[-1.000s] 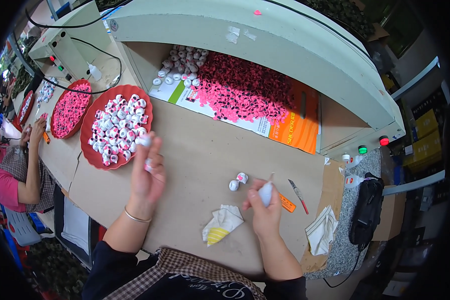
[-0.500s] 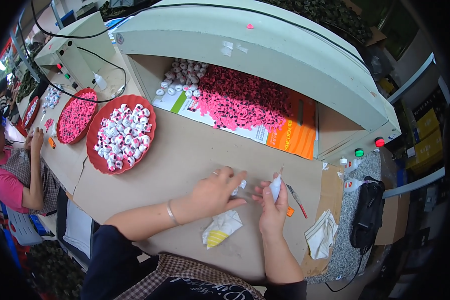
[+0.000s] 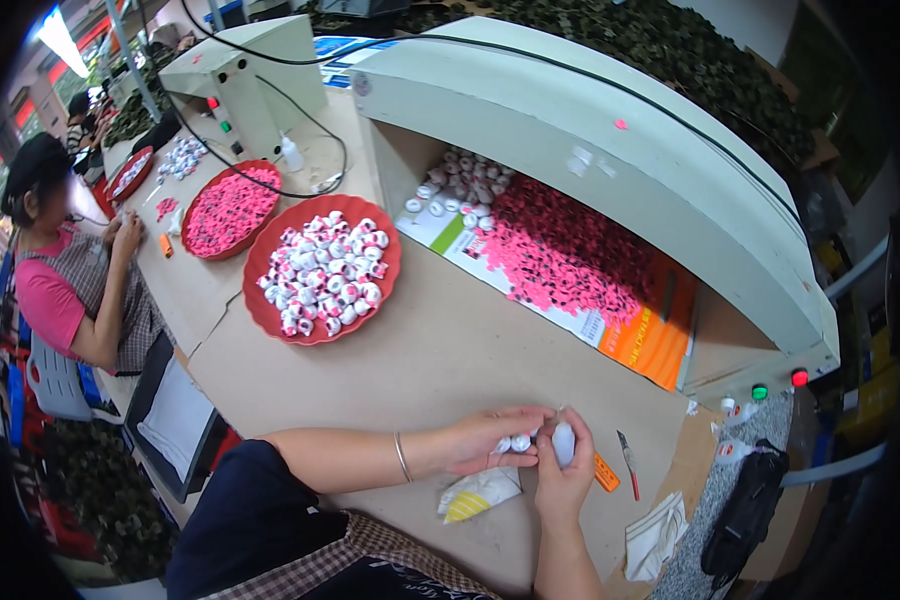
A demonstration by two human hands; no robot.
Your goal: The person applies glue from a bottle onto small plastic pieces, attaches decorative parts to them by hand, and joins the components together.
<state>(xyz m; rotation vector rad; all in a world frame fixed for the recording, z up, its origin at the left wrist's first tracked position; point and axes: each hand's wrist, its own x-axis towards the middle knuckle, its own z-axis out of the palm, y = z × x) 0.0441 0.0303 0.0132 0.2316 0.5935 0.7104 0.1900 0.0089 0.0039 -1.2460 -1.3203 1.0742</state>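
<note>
My left hand (image 3: 485,440) is closed round a couple of small white rounded pieces (image 3: 513,443), held just over the table. Close beside it, fingertips nearly meeting, my right hand (image 3: 562,480) grips a small white squeeze bottle (image 3: 564,444) with its narrow tip up. Whether the tip touches a piece is hidden by the fingers. A folded cloth with yellow stripes (image 3: 480,494) lies below my left hand. To the right of my right hand are an orange tool (image 3: 605,473) and a thin craft knife with a red handle (image 3: 629,466).
A red scalloped bowl (image 3: 394,265) holds many white-and-pink pieces; another red bowl (image 3: 192,243) holds pink bits. Under the pale arched housing (image 3: 590,130) lie heaped pink-black bits (image 3: 560,250) and white pieces (image 3: 470,180). A striped cloth (image 3: 655,535) lies right. A co-worker (image 3: 80,270) sits left.
My left hand has lifted white pieces off the table and come up against my right hand. The bottle moved in toward it. The view has swung left.
</note>
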